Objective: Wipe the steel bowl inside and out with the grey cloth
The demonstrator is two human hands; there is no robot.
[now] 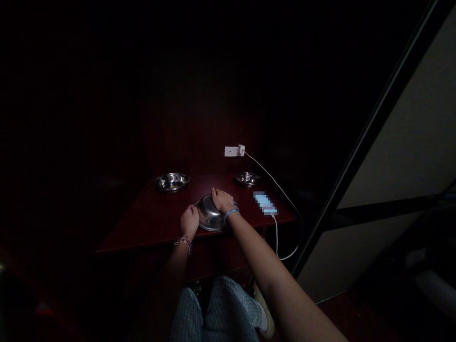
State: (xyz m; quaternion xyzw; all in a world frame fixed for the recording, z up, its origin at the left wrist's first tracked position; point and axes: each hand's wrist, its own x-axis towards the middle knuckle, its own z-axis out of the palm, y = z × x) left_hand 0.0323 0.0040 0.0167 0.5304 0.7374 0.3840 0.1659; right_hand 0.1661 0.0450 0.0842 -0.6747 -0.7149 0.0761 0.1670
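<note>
Overall, I monitored a dim room whose dark red wall (199, 128) faded into black, with a pale framed panel (377, 166) on the right; I judged the low light a likely cause of misplaced contact. Below the wall stood a dark red table (135, 225), its top glossy and probably low in friction. An inverted metal bowl (211, 218) sat near its front edge; a pull toward the body could have drawn it off. Two upright bowls, the left one (172, 181) and the smaller right one (247, 179), stood farther back, well apart. I noted the right hand (223, 201) over the inverted bowl's upper side, fingers close together, and the left hand (190, 221) at its left side, fingers curled; whether either clamped the metal I could not tell. Uneven pressure could have tipped or spun it. A phone (265, 204) lay to the right, above a socket plate's (230, 151) looping white cable (277, 240); a forearm catching that loop could have dragged the phone down.
</note>
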